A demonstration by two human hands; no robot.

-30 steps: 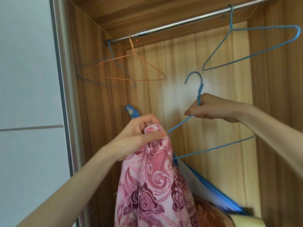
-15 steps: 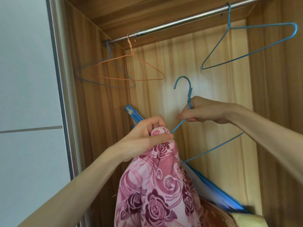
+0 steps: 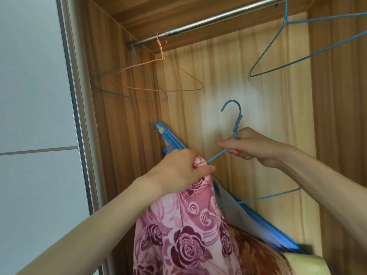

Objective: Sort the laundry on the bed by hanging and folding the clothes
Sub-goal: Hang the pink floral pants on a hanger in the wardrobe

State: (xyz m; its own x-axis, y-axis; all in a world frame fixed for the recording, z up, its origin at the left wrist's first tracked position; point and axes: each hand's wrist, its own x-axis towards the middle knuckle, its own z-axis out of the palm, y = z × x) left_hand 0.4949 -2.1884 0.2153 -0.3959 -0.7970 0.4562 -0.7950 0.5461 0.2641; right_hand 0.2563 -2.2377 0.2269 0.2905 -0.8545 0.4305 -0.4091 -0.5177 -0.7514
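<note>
Inside the wooden wardrobe, my left hand (image 3: 181,168) is closed on the bunched top of a pink garment with dark red roses (image 3: 188,231), which hangs down to the bottom edge. My right hand (image 3: 249,146) grips a blue wire hanger (image 3: 235,114) just under its hook. The hanger's left arm slants down and meets the cloth at my left fingers. Its lower bar shows below my right forearm.
A metal rail (image 3: 208,21) runs across the top. On it hang an orange wire hanger (image 3: 158,76), a blue one behind it (image 3: 131,92) and another blue one at the right (image 3: 297,44). A blue folded frame (image 3: 166,137) leans in the back corner. A grey sliding door (image 3: 35,126) stands left.
My right hand has brought the blue hanger left and down towards my left hand. The hanger's arm now reaches the top of the pink garment.
</note>
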